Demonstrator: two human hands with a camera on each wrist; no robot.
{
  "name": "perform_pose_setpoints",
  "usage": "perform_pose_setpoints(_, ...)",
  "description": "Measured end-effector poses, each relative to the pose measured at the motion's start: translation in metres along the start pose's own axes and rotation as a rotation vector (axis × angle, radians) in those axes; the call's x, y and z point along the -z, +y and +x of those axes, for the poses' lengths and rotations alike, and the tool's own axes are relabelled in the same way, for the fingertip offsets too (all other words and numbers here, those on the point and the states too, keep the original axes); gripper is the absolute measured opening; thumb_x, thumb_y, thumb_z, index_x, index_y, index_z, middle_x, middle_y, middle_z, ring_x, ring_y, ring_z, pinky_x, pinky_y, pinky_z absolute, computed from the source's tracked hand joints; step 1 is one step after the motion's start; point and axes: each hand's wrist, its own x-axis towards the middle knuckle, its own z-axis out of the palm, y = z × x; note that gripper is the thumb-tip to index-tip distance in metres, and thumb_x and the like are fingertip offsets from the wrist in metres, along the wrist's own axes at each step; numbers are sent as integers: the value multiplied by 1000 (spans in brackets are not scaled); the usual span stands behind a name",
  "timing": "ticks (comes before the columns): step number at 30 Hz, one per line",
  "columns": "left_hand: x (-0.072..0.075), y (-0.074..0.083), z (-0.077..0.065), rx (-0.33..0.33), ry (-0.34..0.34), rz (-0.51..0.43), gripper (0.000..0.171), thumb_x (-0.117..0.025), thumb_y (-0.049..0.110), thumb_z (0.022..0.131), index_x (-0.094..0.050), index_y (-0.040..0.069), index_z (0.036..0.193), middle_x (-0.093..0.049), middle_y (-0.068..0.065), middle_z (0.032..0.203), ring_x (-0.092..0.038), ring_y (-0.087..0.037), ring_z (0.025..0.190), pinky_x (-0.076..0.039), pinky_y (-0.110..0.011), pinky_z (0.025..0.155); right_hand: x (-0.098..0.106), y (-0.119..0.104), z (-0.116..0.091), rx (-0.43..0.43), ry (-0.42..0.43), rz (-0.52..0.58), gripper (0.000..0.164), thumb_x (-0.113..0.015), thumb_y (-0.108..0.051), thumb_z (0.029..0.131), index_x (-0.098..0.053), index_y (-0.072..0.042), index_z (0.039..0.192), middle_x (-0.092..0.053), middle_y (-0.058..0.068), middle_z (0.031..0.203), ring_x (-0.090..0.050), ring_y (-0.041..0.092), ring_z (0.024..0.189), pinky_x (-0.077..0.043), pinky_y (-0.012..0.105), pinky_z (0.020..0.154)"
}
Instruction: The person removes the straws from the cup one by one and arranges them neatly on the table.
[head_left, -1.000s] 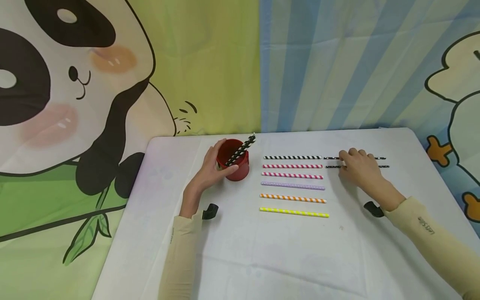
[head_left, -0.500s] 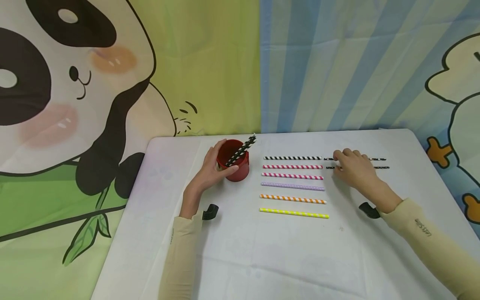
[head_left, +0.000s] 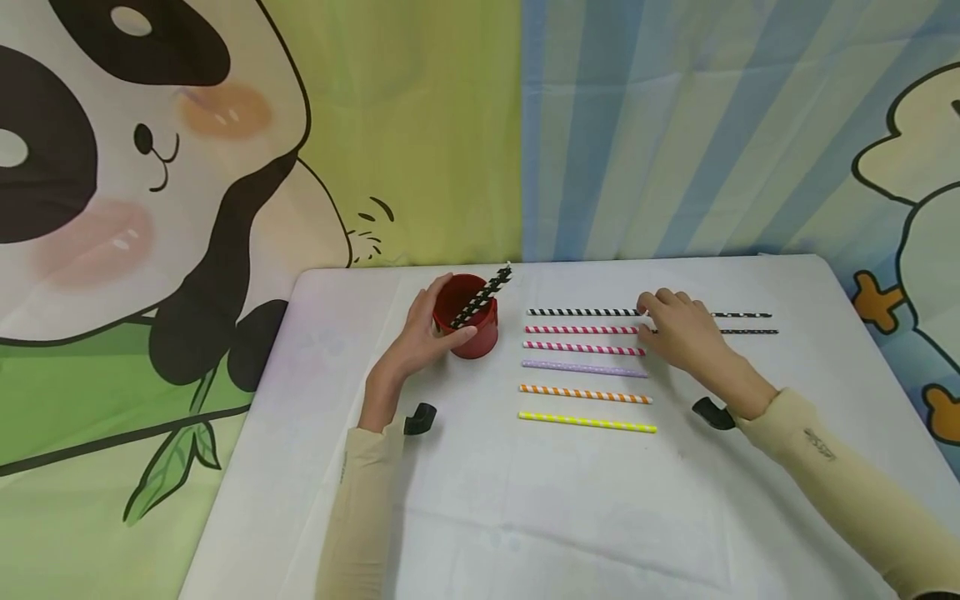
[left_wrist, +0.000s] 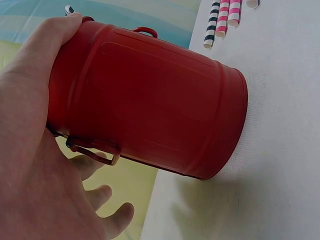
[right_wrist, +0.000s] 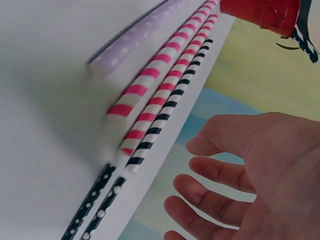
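Gripping the red bucket (head_left: 480,343) in the left hand (head_left: 416,340), thumb in front, fingers behind, with black-and-white straws (head_left: 478,302) inside, leaning over the rim to the right. Holding nothing in the right hand (head_left: 681,332), with fingers loosely bent and spread over the right ends of the black-striped straw (head_left: 582,312) and the red-striped straw (head_left: 581,330). Probably hinging on this for the next move: striped straws lying on the white table (head_left: 585,517), long axis left to right, stretching leftward from the right hand toward the bucket, with those right ends far nearer to the right hand than to the left. Likely calling for a pinch across the narrow width, without catching the 2 black-dotted straws (head_left: 742,315) in line to the right, partly hidden under the right hand. Cannot tell from the head view whether touching or just above. Showing in the right wrist view an unfilled gap between thumb and fingers, blocked from above by the back of the hand. Visible in the head view only: the orange-striped straw (head_left: 586,394) and the yellow-striped straw (head_left: 587,422). Clearest in the left wrist view: the bucket's loop handles (left_wrist: 146,30), plus 3 fingers stretched past the wall rather than wrapped round it
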Motion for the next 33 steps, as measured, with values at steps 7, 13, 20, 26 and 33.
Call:
perform_pose_setpoints(7,1,1,1,1,1,-3,91,-78,52,82,-22,46,154,-37,3,152,-19,-22,150,-40,-60,110,1,-16,9,61,57,28,26,-68,-13,90,-62,-2,113,-62,16,98,-56,35,85,-47,49,69)
perform_pose_setpoints(13,0,-1,1,-4,0,-13,92,-79,51,82,-22,47,154,-38,3,151,-28,-20,144,-43,-57,108,-1,-30,17,94,60,87,23,-66,-12,90,-63,-2,110,-63,16,98,-58,34,85,-48,47,70)
perform_pose_setpoints(20,0,-1,1,-3,1,-14,92,-79,50,82,-23,45,155,-38,4,150,-29,-18,144,-44,-56,108,-4,-46,26,96,39,204,22,-65,-16,93,-63,-3,111,-64,16,102,-60,31,88,-49,45,75)
perform_pose_setpoints(26,0,-2,1,8,0,-10,91,-78,51,83,-22,46,155,-37,4,151,-22,-21,149,-41,-58,110,-7,-58,32,97,58,286,23,-63,-17,94,-63,-3,112,-64,15,103,-61,31,92,-51,45,79)
perform_pose_setpoints(33,0,-1,0,31,-9,-15,90,-77,55,82,-20,53,152,-32,6,156,-1,-24,157,-31,-63,116,-9,-74,38,87,64,377,24,-62,-18,96,-63,-2,114,-63,14,108,-61,30,99,-51,47,86)
